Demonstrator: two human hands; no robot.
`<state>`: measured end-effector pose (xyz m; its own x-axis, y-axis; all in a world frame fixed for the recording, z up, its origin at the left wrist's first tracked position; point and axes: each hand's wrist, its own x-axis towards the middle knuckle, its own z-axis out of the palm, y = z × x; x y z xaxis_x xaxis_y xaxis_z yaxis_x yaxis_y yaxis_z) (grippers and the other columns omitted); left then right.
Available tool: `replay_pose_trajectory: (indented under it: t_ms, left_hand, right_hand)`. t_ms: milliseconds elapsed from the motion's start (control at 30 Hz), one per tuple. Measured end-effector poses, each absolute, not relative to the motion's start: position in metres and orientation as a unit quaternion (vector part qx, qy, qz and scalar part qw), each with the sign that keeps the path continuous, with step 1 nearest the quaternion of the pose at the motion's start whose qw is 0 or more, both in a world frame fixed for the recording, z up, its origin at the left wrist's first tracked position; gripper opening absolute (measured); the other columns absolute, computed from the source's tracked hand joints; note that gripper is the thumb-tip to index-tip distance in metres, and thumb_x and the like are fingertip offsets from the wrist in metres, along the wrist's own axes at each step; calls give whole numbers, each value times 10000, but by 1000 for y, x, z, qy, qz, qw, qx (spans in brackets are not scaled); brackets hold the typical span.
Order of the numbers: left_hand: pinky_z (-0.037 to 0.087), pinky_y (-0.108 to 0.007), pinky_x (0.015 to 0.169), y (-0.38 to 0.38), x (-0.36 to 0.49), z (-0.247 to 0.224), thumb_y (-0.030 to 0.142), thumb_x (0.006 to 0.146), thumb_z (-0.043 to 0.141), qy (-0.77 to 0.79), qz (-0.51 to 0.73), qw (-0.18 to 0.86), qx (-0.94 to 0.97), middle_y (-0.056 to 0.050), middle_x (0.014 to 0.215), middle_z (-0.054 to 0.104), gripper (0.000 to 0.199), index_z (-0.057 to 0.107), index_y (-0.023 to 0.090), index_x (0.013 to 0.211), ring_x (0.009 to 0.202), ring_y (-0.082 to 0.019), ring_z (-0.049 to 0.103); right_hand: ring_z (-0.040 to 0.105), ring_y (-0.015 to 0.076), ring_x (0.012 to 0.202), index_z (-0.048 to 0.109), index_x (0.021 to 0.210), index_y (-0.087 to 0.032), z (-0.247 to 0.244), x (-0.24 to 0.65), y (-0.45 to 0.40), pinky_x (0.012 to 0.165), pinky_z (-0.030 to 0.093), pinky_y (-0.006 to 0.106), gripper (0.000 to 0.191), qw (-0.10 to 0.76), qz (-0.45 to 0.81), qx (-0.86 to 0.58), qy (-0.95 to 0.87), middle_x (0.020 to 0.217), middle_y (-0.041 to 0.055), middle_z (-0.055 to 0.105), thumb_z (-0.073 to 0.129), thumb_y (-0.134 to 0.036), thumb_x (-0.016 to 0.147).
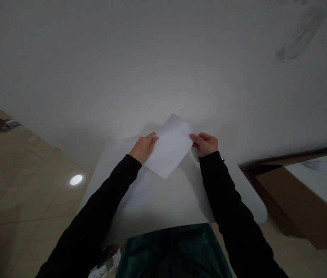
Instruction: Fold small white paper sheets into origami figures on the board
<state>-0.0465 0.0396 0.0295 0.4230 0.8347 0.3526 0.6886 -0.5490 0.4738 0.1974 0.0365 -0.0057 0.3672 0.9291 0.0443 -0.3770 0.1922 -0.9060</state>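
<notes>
A rectangular sheet of white paper (169, 146) sits tilted at the centre of the view, above a white rounded-corner tabletop (157, 200). My left hand (143, 148) grips the paper's left edge, with the fingertips against the sheet. My right hand (205, 144) pinches its right edge between thumb and fingers. Both forearms are in black sleeves. I cannot tell whether the sheet touches the tabletop, though a soft shadow lies under it.
A white wall (163, 58) fills the area beyond the tabletop. Beige tiled floor (27, 200) lies to the left, reflecting a round light (75, 179). A brown cardboard box (285, 204) with a white surface stands at right. My green garment (175, 251) shows at the bottom.
</notes>
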Motion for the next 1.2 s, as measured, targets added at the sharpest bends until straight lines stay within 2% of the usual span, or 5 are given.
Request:
replay_pose_trajectory:
  t_ms: [233,533,767,1033,1200]
  left_hand:
    - [354,-256,560,44,-57,36,330,965,334,431,289,144,842,10,614,487,282,463,187,758,560,-125,468]
    - [323,-253,561,46,-56,38,320,968,345,425,279,139,850,27,589,435,287,426,191,725,545,-118,438]
    - [342,-276,583,49,-58,33,288,968,369,495,313,69,808,2,610,485,233,498,177,807,565,-145,473]
    - [356,-277,603,47,-47,25,292,976,368,535,296,34,791,-17,612,538,235,555,164,911,586,-172,526]
    - [378,-291,639,48,-49,22,297,980,349,559,301,24,772,-50,671,585,274,569,133,981,645,-195,564]
  right_hand:
    - [595,127,469,688,657,-170,0,193,33,435,569,296,277,729,374,-477,-318,557,-15,653,850,-312,484]
    - [522,94,416,622,658,-189,-4,183,33,421,502,260,283,783,298,-456,-300,492,-58,566,747,-437,607]
    - [617,140,496,613,718,-186,-15,157,31,512,555,295,371,660,524,-426,-329,546,-25,633,774,-473,548]
    - [595,134,469,640,658,-176,-26,147,33,497,569,311,338,718,418,-484,-275,530,-30,642,804,-421,491]
    - [600,130,493,639,615,-165,-34,142,35,531,570,301,364,644,534,-450,-313,552,-9,646,817,-460,496]
